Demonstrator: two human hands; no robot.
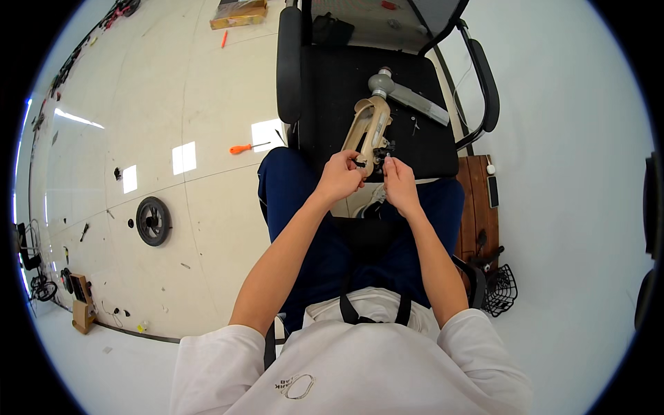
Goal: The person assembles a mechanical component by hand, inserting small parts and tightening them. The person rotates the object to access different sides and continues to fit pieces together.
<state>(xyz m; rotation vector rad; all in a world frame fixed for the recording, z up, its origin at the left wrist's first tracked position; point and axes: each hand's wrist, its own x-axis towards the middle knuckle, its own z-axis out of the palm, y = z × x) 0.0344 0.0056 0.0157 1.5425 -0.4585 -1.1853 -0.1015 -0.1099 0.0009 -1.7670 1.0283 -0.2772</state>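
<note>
A beige, fork-shaped frame part (378,123) lies on the black chair seat (332,90), its open loop toward me. At its far end it joins a grey tube with a rounded joint (381,83). My left hand (339,178) is closed, thumb and fingers pinching the near end of the beige part. A small black mechanism (382,151) sits on that end's right side. Right beside it, my right hand (400,184) is closed in a pinch. Something small and shiny shows at its fingertips, too small to name.
A small screw-like piece (415,124) lies on the seat. The chair has black armrests (288,66). On the floor to the left are an orange-handled screwdriver (242,149) and a black wheel (153,221). A wooden board (477,200) and black wire basket (501,290) are at right.
</note>
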